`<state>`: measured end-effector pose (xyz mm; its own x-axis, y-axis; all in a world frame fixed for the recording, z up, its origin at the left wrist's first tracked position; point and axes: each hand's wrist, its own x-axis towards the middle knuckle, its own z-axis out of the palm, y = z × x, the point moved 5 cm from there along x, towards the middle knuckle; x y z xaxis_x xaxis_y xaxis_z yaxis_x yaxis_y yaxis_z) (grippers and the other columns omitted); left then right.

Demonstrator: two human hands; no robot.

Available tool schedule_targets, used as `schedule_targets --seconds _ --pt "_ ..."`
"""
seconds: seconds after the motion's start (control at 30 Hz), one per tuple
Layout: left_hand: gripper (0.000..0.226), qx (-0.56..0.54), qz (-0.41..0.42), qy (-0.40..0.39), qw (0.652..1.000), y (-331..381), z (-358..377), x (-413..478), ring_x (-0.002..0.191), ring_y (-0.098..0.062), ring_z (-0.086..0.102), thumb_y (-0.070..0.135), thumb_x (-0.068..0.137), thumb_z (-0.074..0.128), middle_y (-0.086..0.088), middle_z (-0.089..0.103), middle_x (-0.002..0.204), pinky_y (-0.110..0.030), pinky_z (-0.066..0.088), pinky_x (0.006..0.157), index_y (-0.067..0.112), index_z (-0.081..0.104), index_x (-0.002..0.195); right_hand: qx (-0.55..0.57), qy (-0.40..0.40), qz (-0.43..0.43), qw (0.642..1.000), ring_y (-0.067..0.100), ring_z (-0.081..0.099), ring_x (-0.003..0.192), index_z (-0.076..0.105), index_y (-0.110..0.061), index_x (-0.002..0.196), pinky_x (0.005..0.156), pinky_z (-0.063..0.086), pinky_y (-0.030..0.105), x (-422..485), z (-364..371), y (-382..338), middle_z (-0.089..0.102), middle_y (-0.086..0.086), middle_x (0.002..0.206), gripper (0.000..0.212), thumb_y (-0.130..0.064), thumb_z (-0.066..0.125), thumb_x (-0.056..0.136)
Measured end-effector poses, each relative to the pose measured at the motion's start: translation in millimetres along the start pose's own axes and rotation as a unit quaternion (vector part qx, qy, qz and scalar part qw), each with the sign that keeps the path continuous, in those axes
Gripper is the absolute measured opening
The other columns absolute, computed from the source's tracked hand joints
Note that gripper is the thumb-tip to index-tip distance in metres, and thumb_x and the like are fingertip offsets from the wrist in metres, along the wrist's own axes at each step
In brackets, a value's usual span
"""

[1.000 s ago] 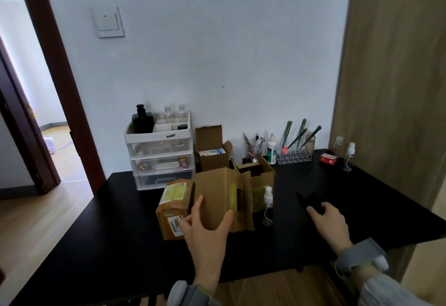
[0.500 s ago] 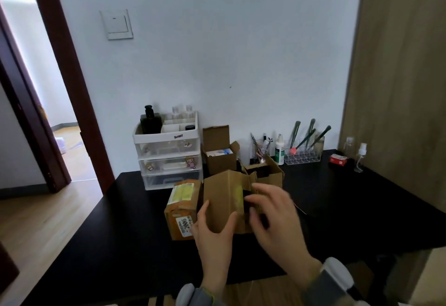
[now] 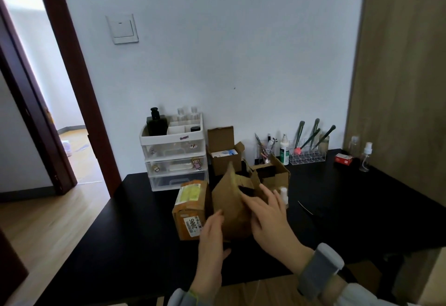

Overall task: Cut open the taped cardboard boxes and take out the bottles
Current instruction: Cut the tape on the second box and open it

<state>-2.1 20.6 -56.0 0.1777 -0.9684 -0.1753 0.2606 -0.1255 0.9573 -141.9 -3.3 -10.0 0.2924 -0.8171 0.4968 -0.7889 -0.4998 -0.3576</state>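
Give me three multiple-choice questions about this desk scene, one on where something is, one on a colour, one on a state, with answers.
1. Where is the taped box with the yellow label?
A. Left of the open box both hands are on
B. On the drawer unit
C. On the floor

2. What colour is the table?
A. White
B. Black
C. Red

3. What state is the box between the hands?
A. Sealed with tape
B. Crushed flat
C. Opened, flaps apart

Answers:
1. A, it stands just left of the box touched by the left hand and right hand.
2. B, its whole top is black.
3. C, its flaps are spread, showing a dark opening.
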Motion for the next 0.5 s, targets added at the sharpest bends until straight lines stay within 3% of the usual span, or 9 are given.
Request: schedule_targets --seconds 0.07,0.1,0.2,0.33,0.43,0.5 --pt "0.062 0.051 -0.025 -0.045 0.997 0 13 -6 0.102 -0.014 0.052 0.068 0.068 0.059 0.004 0.054 0.118 -0.037 0.047 0.081 0.030 0.053 0.117 -0.027 -0.035 -0.061 0.997 0.018 0.008 0.148 0.004 -0.048 0.145 0.118 -0.009 0.042 -2 8 -16 0.045 -0.012 0.145 0.069 -0.021 0.041 0.094" --pt "0.075 0.072 -0.020 -0.051 0.996 0 17 -5 0.105 -0.015 0.052 0.068 0.064 0.062 0.003 0.053 0.124 -0.038 0.046 0.085 0.027 0.048 0.125 -0.043 -0.064 -0.086 0.993 0.018 0.008 0.148 0.000 -0.049 0.144 0.119 -0.007 0.041 -2 13 -24 0.041 -0.010 0.149 0.069 -0.025 0.041 0.094" --pt "0.091 0.090 0.019 -0.022 0.995 4 20 1 0.126 -0.026 0.045 0.054 0.073 0.069 -0.008 0.044 0.143 -0.045 0.040 0.105 0.022 0.027 0.146 -0.026 -0.137 -0.108 0.984 0.020 0.023 0.145 0.010 -0.029 0.151 0.120 0.010 0.031 0 27 -39 0.033 0.003 0.154 0.064 -0.025 0.043 0.096" --pt "0.086 0.111 0.067 0.013 0.991 21 15 3 0.126 -0.021 0.046 0.065 0.076 0.058 -0.003 0.046 0.142 -0.041 0.039 0.105 0.029 0.024 0.147 0.013 -0.105 -0.107 0.989 0.013 0.036 0.138 0.022 -0.014 0.150 0.119 0.019 0.026 -2 23 -40 0.045 0.002 0.147 0.059 -0.019 0.045 0.096" --pt "0.067 0.164 0.104 0.047 0.980 40 11 16 0.133 -0.027 0.040 0.045 0.093 0.046 -0.006 0.035 0.152 -0.037 0.033 0.107 0.034 0.012 0.150 0.084 -0.093 -0.065 0.990 0.012 0.044 0.129 0.020 -0.020 0.151 0.111 0.033 0.027 -3 12 -36 0.051 0.000 0.141 0.062 -0.014 0.044 0.094" --pt "0.061 0.240 0.120 0.048 0.962 50 10 22 0.117 -0.028 0.053 0.027 0.098 0.039 -0.009 0.041 0.147 -0.033 0.040 0.090 0.038 0.009 0.150 0.074 -0.076 -0.064 0.992 0.012 0.046 0.126 0.029 -0.023 0.147 0.108 0.035 0.026 -1 8 -35 0.053 -0.001 0.137 0.057 -0.012 0.043 0.094"
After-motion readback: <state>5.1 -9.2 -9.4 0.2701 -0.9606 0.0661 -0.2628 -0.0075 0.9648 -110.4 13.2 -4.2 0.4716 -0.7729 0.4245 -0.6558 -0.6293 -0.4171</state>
